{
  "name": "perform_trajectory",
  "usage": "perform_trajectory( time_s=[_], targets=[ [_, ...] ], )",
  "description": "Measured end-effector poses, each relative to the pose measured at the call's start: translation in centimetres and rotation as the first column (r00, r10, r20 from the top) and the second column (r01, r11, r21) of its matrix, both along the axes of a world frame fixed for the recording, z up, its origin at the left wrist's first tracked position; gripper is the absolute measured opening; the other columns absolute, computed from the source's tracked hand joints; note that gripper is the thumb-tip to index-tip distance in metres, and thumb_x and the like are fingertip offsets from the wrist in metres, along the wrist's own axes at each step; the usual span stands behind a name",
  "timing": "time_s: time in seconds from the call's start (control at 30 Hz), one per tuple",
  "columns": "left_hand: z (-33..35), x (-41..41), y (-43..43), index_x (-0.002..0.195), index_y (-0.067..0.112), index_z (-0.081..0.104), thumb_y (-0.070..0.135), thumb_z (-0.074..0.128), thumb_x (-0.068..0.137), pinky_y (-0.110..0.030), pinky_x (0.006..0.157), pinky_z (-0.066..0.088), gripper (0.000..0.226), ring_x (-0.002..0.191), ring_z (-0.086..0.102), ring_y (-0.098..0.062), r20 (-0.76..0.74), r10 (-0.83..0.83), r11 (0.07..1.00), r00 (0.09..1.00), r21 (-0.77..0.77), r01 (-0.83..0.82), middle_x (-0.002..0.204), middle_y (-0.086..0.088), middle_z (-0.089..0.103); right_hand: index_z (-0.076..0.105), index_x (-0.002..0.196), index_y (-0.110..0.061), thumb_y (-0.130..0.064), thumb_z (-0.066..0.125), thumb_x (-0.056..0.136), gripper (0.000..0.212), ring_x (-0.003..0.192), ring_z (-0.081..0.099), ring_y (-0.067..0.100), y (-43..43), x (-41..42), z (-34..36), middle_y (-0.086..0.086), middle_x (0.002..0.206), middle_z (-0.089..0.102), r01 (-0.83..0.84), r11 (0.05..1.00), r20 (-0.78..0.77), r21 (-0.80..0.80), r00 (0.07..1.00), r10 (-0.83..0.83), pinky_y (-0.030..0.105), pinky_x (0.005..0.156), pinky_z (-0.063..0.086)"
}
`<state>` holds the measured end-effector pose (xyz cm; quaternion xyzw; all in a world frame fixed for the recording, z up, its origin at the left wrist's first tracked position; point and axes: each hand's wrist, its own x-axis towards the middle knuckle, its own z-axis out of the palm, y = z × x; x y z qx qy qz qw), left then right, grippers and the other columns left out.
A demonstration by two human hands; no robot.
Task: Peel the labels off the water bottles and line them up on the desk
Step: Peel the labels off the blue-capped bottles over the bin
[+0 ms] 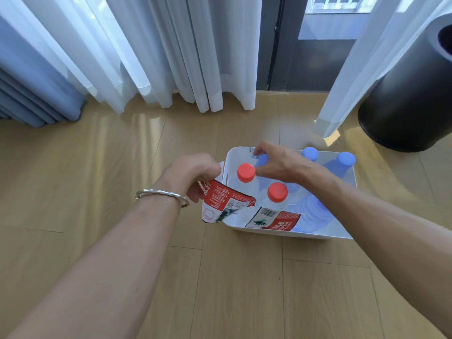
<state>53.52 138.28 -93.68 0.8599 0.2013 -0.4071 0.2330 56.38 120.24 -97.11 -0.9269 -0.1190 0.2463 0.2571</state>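
Fingers of left hand (193,173) pinched on peeled label (225,199) | right hand (281,165) curled over blue-capped bottle (263,159), far-left corner of bin (232,152), grip unclear | likely heavy, slick; best grabbed by neck

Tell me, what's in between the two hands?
In the head view, a red-capped bottle stands between the left hand, which holds a peeled label, and the right hand, just inside the white bin.
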Motion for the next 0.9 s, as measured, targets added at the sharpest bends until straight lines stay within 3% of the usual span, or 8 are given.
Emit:
perform_trajectory(
  time_s=[0.13,0.2,0.27,0.37,0.47,0.57,0.7,0.9],
  targets=[
    [0.5,-0.2,0.1,0.101,0.01,0.067,0.032,0.039,0.081,-0.053,0.077,0.058,0.041,0.09,0.071,-0.031,-0.029,-0.035,0.998,0.999,-0.056,0.033,0.103,-0.01,0.07,0.036,0.144,-0.03,-0.015,0.065,0.084,0.068,0.119,0.052,0.019,0.3,0.5,3.7,-0.005,0.143,0.044,-0.241,0.968,-0.156,0.073,0.956,0.25,0.028,0.095,0.044],
    [0.7,-0.2,-0.1,0.105,0.013,0.066,0.028,0.038,0.082,-0.052,0.076,0.058,0.04,0.091,0.069,-0.03,-0.02,-0.043,0.996,0.999,-0.079,0.041,0.107,-0.009,0.068,0.036,0.143,-0.035,-0.021,0.068,0.083,0.069,0.113,0.051,0.016,0.9,-0.1,4.7,-0.009,0.133,0.047,-0.344,0.939,-0.207,0.006,0.918,0.338,0.028,0.09,0.043],
    [0.8,-0.2,-0.5,0.11,0.011,0.064,0.02,0.036,0.092,-0.046,0.071,0.06,0.035,0.094,0.066,-0.027,0.008,-0.041,0.992,0.999,-0.123,0.041,0.107,-0.01,0.067,0.048,0.133,-0.034,-0.032,0.07,0.082,0.055,0.1,0.052,0.014,1.6,-0.9,4.6,-0.011,0.115,0.051,-0.389,0.919,-0.135,-0.068,0.916,0.378,0.026,0.08,0.041],
    [0.6,-0.1,-1.0,0.111,0.009,0.062,0.01,0.034,0.096,-0.036,0.068,0.058,0.032,0.095,0.066,-0.027,0.044,-0.034,0.984,0.998,-0.175,0.042,0.106,-0.012,0.069,0.058,0.118,-0.023,-0.04,0.069,0.083,0.04,0.089,0.055,0.019,2.0,-1.2,4.0,-0.004,0.105,0.059,-0.353,0.932,0.008,-0.082,0.935,0.354,0.028,0.071,0.041],
    [0.2,-0.2,-0.9,0.109,0.012,0.06,-0.001,0.031,0.093,-0.038,0.083,0.058,0.036,0.097,0.068,-0.025,0.042,-0.046,0.983,0.998,-0.175,0.052,0.109,-0.012,0.069,0.059,0.11,-0.018,-0.042,0.066,0.084,0.036,0.085,0.055,0.021,1.3,-1.0,3.8,-0.001,0.099,0.061,-0.266,0.961,0.102,-0.075,0.957,0.273,0.029,0.067,0.04],
    [0.6,-0.2,-0.9,0.114,0.017,0.058,-0.002,0.028,0.094,-0.038,0.073,0.06,0.041,0.097,0.068,-0.021,0.009,-0.092,0.983,0.996,-0.16,0.092,0.108,-0.008,0.07,0.061,0.103,-0.016,-0.043,0.066,0.083,0.034,0.085,0.058,0.023,0.9,-1.0,3.4,0.001,0.095,0.063,-0.208,0.977,0.173,-0.053,0.961,0.214,0.032,0.066,0.044],
    [0.6,-0.1,-1.0,0.114,0.012,0.059,0.002,0.03,0.096,-0.036,0.065,0.062,0.035,0.091,0.071,-0.022,-0.027,-0.131,0.983,0.991,-0.134,0.126,0.099,-0.01,0.073,0.061,0.101,-0.014,-0.042,0.066,0.082,0.034,0.086,0.059,0.025,1.3,-1.1,3.0,0.003,0.094,0.064,-0.184,0.983,0.185,-0.024,0.965,0.185,0.034,0.07,0.047],
    [0.3,0.1,-0.3,0.086,-0.005,0.061,0.0,0.03,0.092,-0.047,0.084,0.058,0.032,0.086,0.071,-0.035,-0.004,-0.021,1.0,1.0,0.005,0.021,0.09,-0.024,0.072,0.063,0.105,-0.017,-0.031,0.065,0.082,0.027,0.087,0.059,0.023,1.0,-0.8,3.4,0.001,0.098,0.063,-0.21,0.978,0.125,0.006,0.97,0.208,0.034,0.073,0.049]
  ],
)
